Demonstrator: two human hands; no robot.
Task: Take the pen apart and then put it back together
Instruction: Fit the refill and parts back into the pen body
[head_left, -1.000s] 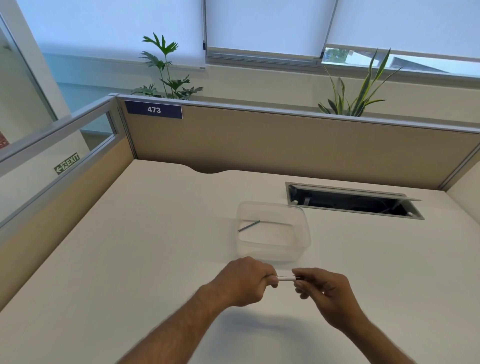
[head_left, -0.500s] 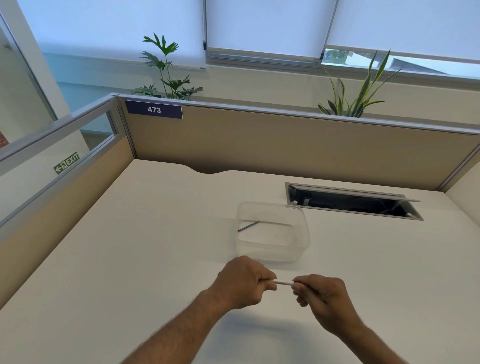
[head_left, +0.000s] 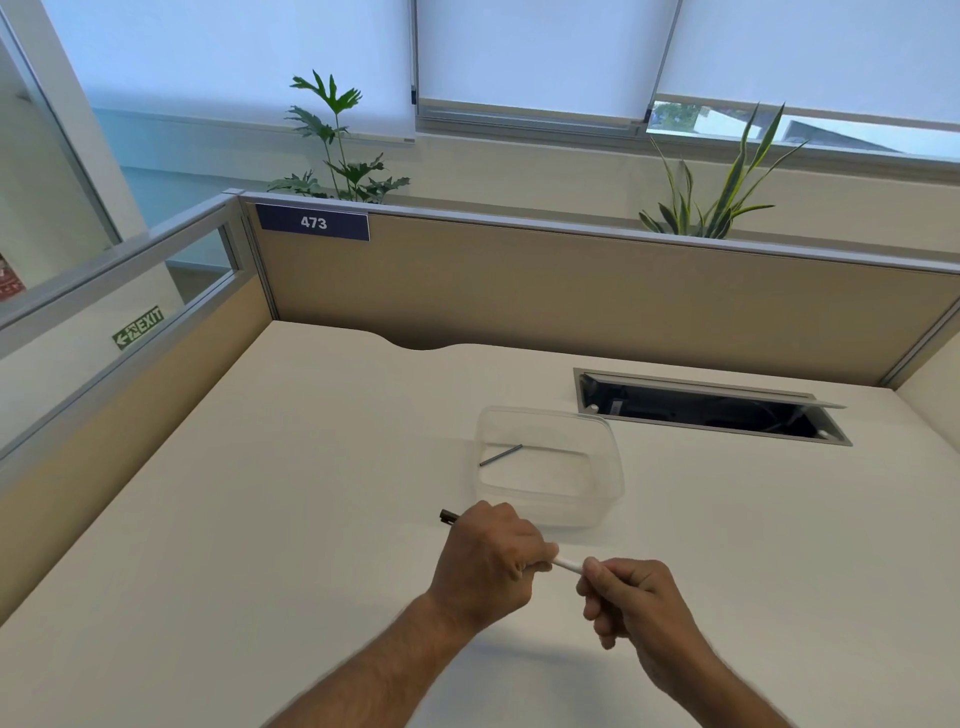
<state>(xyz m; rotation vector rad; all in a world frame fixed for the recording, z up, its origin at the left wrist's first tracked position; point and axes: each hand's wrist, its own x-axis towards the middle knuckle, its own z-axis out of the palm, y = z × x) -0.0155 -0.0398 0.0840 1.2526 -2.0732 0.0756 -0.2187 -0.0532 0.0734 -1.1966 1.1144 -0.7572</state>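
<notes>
Both hands hold a white pen (head_left: 568, 563) above the desk. My left hand (head_left: 488, 561) is closed in a fist around the pen's barrel, and a dark end of the pen (head_left: 448, 516) sticks out past the fist to the upper left. My right hand (head_left: 631, 597) pinches the pen's other end with its fingertips; only a short white stretch shows between the hands. A thin dark rod (head_left: 501, 455), a pen part, lies inside a clear plastic container (head_left: 597, 499) just beyond the hands.
The cream desk (head_left: 260, 519) is walled by tan partitions at the back and left. An open cable hatch (head_left: 711, 410) is sunk into the desk at the back right. Plants stand behind the back partition.
My left hand has tilted so the pen's dark end now pokes out to its upper left. The hands have drawn slightly apart, showing a little more of the white barrel.
</notes>
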